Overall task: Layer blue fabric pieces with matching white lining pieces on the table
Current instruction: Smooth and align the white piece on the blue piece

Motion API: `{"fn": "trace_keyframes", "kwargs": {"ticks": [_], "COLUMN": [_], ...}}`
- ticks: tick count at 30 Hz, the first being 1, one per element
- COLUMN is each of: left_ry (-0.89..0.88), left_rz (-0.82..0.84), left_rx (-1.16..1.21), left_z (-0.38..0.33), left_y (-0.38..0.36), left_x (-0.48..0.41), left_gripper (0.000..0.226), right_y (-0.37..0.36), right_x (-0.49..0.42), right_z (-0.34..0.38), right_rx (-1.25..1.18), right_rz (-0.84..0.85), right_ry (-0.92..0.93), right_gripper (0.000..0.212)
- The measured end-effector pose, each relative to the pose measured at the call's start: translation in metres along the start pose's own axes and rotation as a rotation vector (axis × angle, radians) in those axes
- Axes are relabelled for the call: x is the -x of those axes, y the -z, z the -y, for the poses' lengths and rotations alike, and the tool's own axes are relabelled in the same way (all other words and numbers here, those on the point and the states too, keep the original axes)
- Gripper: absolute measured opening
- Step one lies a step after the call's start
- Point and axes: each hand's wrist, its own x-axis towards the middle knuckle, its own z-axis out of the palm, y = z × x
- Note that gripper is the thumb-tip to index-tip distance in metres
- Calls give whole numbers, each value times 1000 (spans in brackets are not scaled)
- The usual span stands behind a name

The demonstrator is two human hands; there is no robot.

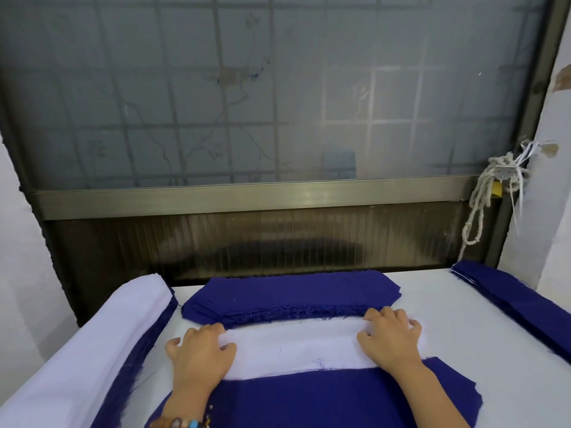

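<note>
A strip of white lining [296, 347] lies across the middle of the table. My left hand [202, 350] presses on its left end and my right hand [391, 338] on its right end, fingers bent down onto the cloth. Just behind the strip sits a stack of blue fabric pieces [290, 296] with frayed front edges. In front of it, between my forearms, lies a blue piece [309, 400] on another white layer that peeks out at its right edge.
A long pile of white lining over blue fabric [83, 350] runs along the left side. Another blue stack [519, 301] lies at the right edge. The white table [463, 307] ends at a frosted window with a metal sill [247, 196]. A knotted rope [482, 196] hangs at right.
</note>
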Motion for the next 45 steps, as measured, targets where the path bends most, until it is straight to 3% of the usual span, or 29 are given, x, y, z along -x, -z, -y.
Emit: {"fn": "trace_keyframes", "kwargs": {"ticks": [5,11,18,22,28,32,45], "left_ry": [130,202,145,179,123,78,268], "left_rz": [32,-7,-140,-236,-267,-313,-98], "left_rx": [27,87,142,313,403,424,414], "left_z": [9,10,8,4,22,36,43], "left_y": [5,6,4,20,41,44,28], "left_x": [-1,4,8,9,23,49,100], "left_gripper": [40,33,25,20,28,17,7], "right_y": [8,8,5,13,30,41,24], "right_x": [-4,-5,-8,-4,18,47,103], "right_z": [-23,-34,-34,-31,-39,-43,-57], "right_rx": [20,7,9,-67,-74,-75,-134], "right_rz": [6,-78,-156,-233,-242,-245,-202], "right_ry": [-229,-367,-337,-322,-315,-283,-263], "right_gripper": [35,29,22,26,26,25,21]}}
